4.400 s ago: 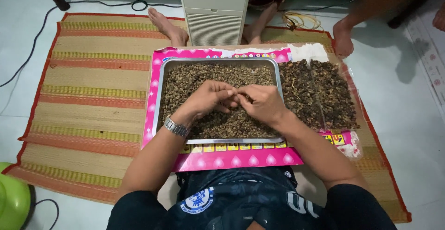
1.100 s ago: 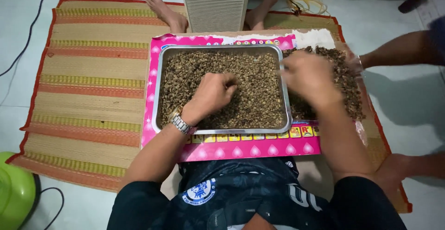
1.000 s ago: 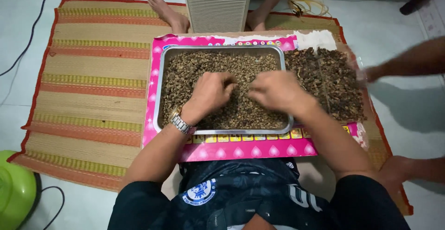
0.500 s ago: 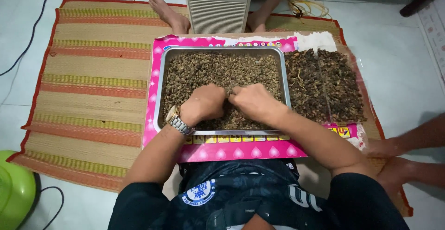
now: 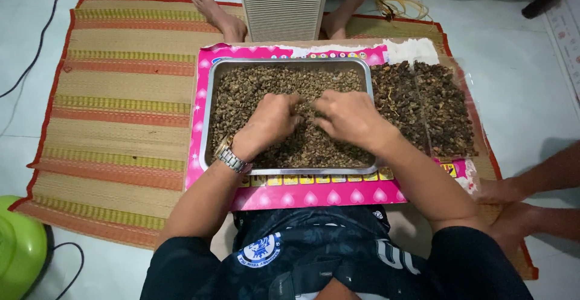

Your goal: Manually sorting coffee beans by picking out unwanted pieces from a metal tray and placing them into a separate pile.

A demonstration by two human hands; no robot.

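Observation:
A steel tray [image 5: 207, 119] full of small brown-green beans [image 5: 254, 88] rests on a pink board [image 5: 314, 197] over my lap. My left hand [image 5: 269, 122], with a metal watch on the wrist, lies on the beans at the tray's middle, fingers curled into them. Just to its right my right hand [image 5: 350, 119] also presses into the beans, its fingers bent toward the left hand. Whether either hand pinches a bean is hidden. A pile of darker husks [image 5: 423, 106] lies on clear plastic right of the tray.
A striped woven mat [image 5: 121, 94] covers the floor. A white boxy appliance [image 5: 282, 7] stands beyond the tray, with bare feet [image 5: 217, 16] either side. Another person's feet [image 5: 513, 206] rest at the right. A green object [image 5: 18, 251] and cables sit at the left.
My right hand came back from the husk pile to the tray and both hands shifted a little farther up the beans. Another person's arm withdrew from the right; their feet now rest there.

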